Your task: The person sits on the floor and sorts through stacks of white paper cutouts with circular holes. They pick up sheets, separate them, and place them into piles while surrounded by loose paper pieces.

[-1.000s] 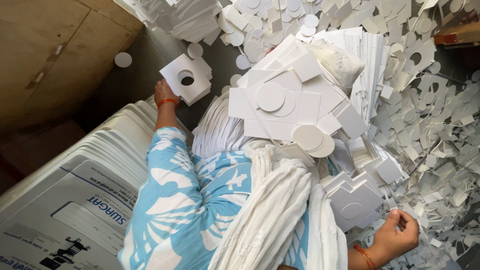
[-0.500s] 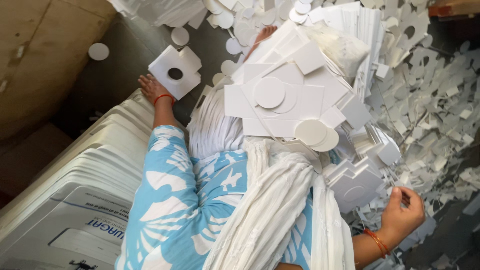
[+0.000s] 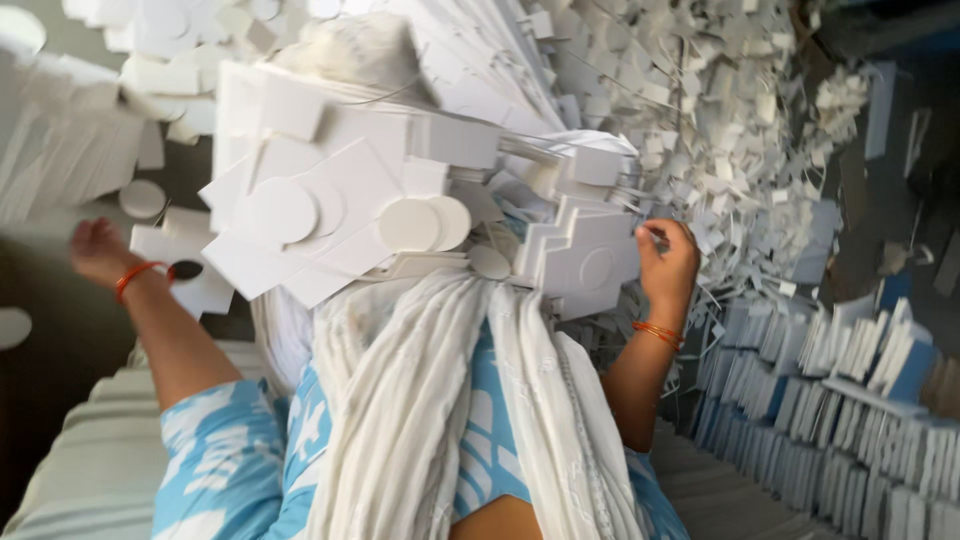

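1. The left hand (image 3: 100,250) reaches out at the left edge of the view, its grip on a white board (image 3: 185,275) with a round hole punched in it. The fingers are blurred, so I cannot tell whether they pinch the board or only rest on it.
2. The right hand (image 3: 668,262) is at the right side of the lap pile (image 3: 340,215), fingers pressed together, pinching the edge of a stepped white stack (image 3: 585,265).
3. The pile sits on the lap, above a white scarf (image 3: 430,400) and blue patterned sleeves (image 3: 215,450). It is loose: angled boards with several discs (image 3: 285,210) lying on top, none of them fixed.
4. Behind the right hand lies a wide spread of offcuts (image 3: 740,150). Rows of upright boards (image 3: 850,400) stand at lower right.
5. Risk, as I judge it: the pile leans both ways with 1 hand at each end. A pull on the stack could tip the boards above it and let the discs slide off into the offcuts, where they would be hard to tell apart.
6. The punched board is held far out from the body; a weak grip there could drop it onto the dark floor (image 3: 60,350).
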### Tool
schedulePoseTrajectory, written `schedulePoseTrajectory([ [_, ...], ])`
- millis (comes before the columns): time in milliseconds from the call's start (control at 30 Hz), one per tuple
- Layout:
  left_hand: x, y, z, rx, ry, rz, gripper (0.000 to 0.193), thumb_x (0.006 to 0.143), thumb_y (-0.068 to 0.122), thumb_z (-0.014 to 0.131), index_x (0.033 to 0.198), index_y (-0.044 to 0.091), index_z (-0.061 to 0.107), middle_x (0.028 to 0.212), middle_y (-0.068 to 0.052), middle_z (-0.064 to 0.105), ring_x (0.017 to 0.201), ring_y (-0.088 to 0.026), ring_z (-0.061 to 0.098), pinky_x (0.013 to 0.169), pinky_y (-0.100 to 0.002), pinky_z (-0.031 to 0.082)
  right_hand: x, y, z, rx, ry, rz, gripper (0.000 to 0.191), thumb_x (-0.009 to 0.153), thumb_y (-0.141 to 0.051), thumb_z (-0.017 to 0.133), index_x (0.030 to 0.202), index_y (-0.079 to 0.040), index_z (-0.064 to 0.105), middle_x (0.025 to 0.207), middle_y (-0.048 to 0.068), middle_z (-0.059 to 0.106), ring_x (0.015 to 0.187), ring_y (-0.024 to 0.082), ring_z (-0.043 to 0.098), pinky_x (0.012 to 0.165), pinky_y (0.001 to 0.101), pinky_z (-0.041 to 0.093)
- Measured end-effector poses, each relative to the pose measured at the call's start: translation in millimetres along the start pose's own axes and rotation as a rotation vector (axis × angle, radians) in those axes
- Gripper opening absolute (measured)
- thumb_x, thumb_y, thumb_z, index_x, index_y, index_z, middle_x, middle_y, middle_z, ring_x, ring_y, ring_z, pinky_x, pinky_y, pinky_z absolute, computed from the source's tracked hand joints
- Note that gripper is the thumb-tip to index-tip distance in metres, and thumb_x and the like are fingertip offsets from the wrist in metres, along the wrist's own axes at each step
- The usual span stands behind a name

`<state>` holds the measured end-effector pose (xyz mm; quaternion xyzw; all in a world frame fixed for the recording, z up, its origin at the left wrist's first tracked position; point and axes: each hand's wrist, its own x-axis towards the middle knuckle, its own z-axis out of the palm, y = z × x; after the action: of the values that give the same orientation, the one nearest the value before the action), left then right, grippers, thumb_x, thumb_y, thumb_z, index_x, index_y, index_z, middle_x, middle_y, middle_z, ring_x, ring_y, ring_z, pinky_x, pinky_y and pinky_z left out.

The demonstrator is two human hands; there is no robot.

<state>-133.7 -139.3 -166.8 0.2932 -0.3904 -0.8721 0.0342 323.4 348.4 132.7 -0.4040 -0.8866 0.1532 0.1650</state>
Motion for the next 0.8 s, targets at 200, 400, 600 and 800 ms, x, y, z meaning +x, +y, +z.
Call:
schedulePoseTrajectory([
  [200,-9,35,48,0.481,0.042,-0.151,0.026,0.092,0.007,0.054,0.112,-0.006,0.066,0.103,-0.018,0.068,0.096,-0.028,0.067,0.089,-0.037,0.054,-35,59,18,-0.034,-0.015,0.178,0.050,0.091,-0.032,0.080,0.129,-0.004,0.064,0.119,0.015,0.070,0.110,0.030,0.066,0.093,0.0415,0.052],
  [400,-145,42,127,0.736,-0.651,0.378,0.032,0.093,0.001,0.059,0.124,-0.003,0.063,0.119,-0.018,0.066,0.112,-0.027,0.065,0.101,-0.036,0.053,-54,72,55,0.111,-0.050,0.362,0.067,0.088,-0.045,0.077,0.138,-0.006,0.057,0.128,0.017,0.065,0.115,0.030,0.064,0.093,0.0415,0.053],
  [600,-326,-6,181,1.122,-1.820,0.445,0.065,0.088,0.023,0.074,0.144,0.000,0.051,0.139,-0.024,0.061,0.129,-0.041,0.056,0.109,-0.046,0.044,-57,89,78,0.267,-0.027,0.391,0.079,0.089,-0.052,0.077,0.146,-0.004,0.050,0.143,0.022,0.057,0.130,0.034,0.054,0.104,0.0447,0.045],
  [800,-371,-132,159,1.278,-1.549,-0.361,0.093,0.081,0.030,0.081,0.154,0.008,0.027,0.145,-0.022,0.051,0.123,-0.032,0.061,0.103,-0.039,0.048,-59,92,99,0.472,-0.087,0.485,0.072,0.086,-0.045,0.076,0.141,-0.004,0.055,0.130,0.016,0.067,0.118,0.027,0.065,0.098,0.0392,0.051],
])
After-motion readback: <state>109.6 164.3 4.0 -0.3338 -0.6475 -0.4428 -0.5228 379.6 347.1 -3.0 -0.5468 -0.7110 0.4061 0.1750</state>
